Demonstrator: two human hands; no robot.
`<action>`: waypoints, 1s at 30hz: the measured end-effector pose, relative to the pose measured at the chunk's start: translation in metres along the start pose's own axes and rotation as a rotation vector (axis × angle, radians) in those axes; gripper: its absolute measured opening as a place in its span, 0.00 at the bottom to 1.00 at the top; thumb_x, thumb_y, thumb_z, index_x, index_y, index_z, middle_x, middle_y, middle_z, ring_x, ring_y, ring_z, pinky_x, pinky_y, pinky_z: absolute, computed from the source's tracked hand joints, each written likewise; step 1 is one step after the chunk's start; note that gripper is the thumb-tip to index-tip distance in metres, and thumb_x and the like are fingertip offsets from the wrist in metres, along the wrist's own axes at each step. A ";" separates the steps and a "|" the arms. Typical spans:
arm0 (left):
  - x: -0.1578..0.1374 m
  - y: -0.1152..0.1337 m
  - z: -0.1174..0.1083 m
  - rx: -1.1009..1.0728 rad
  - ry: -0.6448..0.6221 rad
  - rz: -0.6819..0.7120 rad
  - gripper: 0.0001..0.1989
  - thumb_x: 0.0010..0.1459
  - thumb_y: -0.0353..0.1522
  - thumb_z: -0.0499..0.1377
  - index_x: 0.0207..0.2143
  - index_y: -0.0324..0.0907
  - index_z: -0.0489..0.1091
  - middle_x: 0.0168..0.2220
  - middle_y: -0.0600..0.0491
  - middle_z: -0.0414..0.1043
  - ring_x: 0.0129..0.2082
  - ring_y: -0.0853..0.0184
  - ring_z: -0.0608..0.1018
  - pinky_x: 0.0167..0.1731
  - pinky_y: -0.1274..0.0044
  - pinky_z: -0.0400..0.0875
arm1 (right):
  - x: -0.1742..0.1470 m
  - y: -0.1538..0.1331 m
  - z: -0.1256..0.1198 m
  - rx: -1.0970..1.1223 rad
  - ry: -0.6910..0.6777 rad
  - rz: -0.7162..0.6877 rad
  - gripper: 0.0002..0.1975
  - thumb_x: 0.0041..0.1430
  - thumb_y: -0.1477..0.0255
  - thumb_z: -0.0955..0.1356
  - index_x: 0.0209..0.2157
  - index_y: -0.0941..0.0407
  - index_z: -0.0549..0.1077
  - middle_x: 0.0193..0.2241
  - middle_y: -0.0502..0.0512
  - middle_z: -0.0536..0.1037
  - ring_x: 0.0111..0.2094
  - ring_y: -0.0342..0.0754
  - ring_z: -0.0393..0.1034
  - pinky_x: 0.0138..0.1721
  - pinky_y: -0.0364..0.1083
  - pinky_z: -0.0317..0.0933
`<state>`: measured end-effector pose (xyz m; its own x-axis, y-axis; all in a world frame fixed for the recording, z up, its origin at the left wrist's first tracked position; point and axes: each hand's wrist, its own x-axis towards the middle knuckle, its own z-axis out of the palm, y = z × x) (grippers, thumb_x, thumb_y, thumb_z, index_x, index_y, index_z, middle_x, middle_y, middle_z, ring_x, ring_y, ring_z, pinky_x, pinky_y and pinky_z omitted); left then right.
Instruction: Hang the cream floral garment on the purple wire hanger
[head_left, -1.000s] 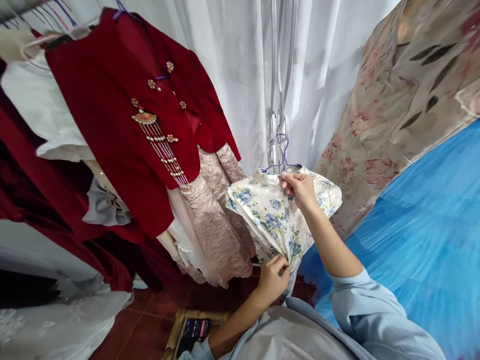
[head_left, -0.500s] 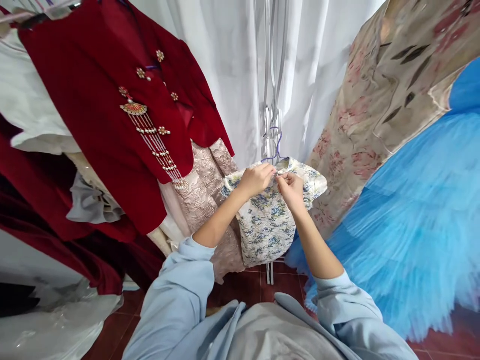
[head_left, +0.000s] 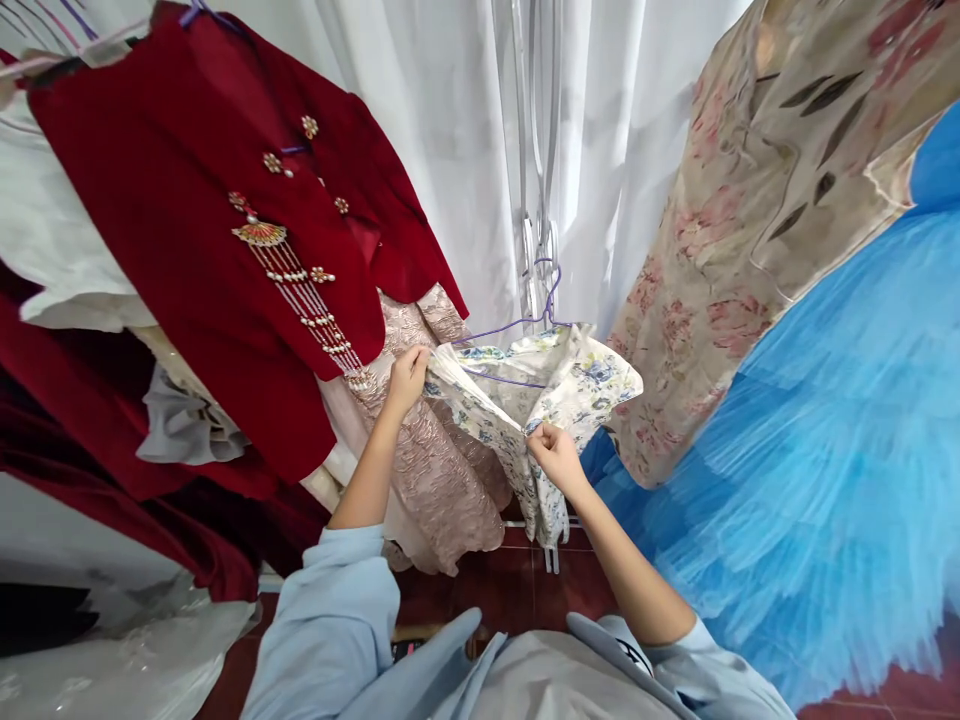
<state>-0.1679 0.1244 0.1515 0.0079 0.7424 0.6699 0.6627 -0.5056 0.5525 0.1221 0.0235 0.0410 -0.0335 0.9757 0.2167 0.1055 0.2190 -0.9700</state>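
A white blouse with blue flowers (head_left: 592, 385) hangs on a purple hanger (head_left: 556, 300), its front spread apart in a V. My left hand (head_left: 408, 378) pinches the blouse's edge near the left shoulder and pulls it out to the left. My right hand (head_left: 553, 450) is closed on the cloth at the low point of the V; whether it grips a fastener there cannot be seen. Inside the opening, the purple lower bar of the hanger shows. A white metal stand (head_left: 527, 250) rises behind the hanger.
A dark red jacket (head_left: 187, 200) with beaded brooches and a pink textured skirt (head_left: 442, 490) hang at left. At right are a beige floral dress (head_left: 675, 330) and a blue tulle skirt (head_left: 810, 480). White curtains (head_left: 465, 150) hang behind; the floor is red tile (head_left: 465, 590).
The blouse front, closed before, is now parted down to mid-chest. My hands were together at the neckline; the left has moved out to the left, the right down.
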 end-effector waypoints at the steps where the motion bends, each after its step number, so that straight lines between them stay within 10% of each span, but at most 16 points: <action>1: -0.012 -0.009 0.006 -0.039 0.035 -0.076 0.15 0.67 0.41 0.51 0.31 0.42 0.66 0.27 0.55 0.65 0.31 0.67 0.68 0.36 0.77 0.63 | 0.000 0.003 0.001 -0.005 -0.003 0.008 0.10 0.51 0.64 0.65 0.22 0.53 0.62 0.14 0.43 0.62 0.17 0.41 0.55 0.22 0.42 0.48; 8: -0.120 0.007 0.072 -0.173 0.075 -0.233 0.20 0.66 0.45 0.47 0.27 0.43 0.64 0.24 0.54 0.64 0.27 0.66 0.68 0.30 0.76 0.63 | -0.021 0.031 -0.014 -0.127 0.025 0.059 0.11 0.50 0.66 0.70 0.36 0.55 0.73 0.24 0.51 0.76 0.26 0.50 0.68 0.30 0.47 0.61; 12: -0.161 0.055 0.114 -0.282 -0.215 -0.136 0.16 0.66 0.41 0.51 0.30 0.42 0.69 0.29 0.52 0.70 0.33 0.64 0.73 0.37 0.75 0.66 | -0.040 0.033 -0.015 -0.118 -0.216 -0.070 0.21 0.48 0.66 0.75 0.45 0.55 0.74 0.43 0.57 0.80 0.43 0.55 0.72 0.46 0.52 0.65; 17: -0.178 0.093 0.140 -0.599 -0.455 -0.293 0.16 0.66 0.45 0.54 0.38 0.41 0.69 0.30 0.54 0.69 0.32 0.67 0.71 0.34 0.77 0.65 | -0.048 0.022 -0.037 0.014 -0.323 -0.082 0.10 0.64 0.63 0.68 0.37 0.56 0.72 0.30 0.50 0.75 0.32 0.48 0.69 0.33 0.44 0.64; 23: -0.209 0.081 0.134 -0.749 -0.786 -0.401 0.17 0.57 0.44 0.63 0.41 0.40 0.70 0.37 0.52 0.73 0.38 0.64 0.74 0.40 0.75 0.68 | -0.057 -0.001 -0.103 -0.079 0.226 -0.296 0.06 0.64 0.67 0.68 0.40 0.55 0.74 0.33 0.52 0.76 0.31 0.46 0.70 0.31 0.43 0.63; 27: -0.217 0.060 0.116 -0.442 -0.822 -0.342 0.07 0.58 0.33 0.59 0.31 0.39 0.72 0.30 0.55 0.73 0.34 0.66 0.73 0.39 0.75 0.67 | -0.064 -0.020 -0.134 -0.139 0.699 -0.456 0.06 0.57 0.70 0.72 0.36 0.56 0.73 0.27 0.47 0.72 0.22 0.41 0.63 0.24 0.41 0.56; 30: -0.201 0.043 0.097 -0.377 -0.669 -0.316 0.07 0.58 0.30 0.56 0.31 0.39 0.73 0.30 0.54 0.75 0.33 0.65 0.74 0.38 0.75 0.68 | -0.068 -0.024 -0.141 -0.173 0.797 -0.476 0.06 0.57 0.71 0.72 0.35 0.57 0.73 0.26 0.47 0.70 0.21 0.40 0.60 0.23 0.40 0.54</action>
<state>-0.0684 -0.0042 -0.0071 0.3860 0.9186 0.0847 0.4139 -0.2545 0.8740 0.2618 -0.0464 0.0656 0.5716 0.4885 0.6593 0.4041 0.5316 -0.7443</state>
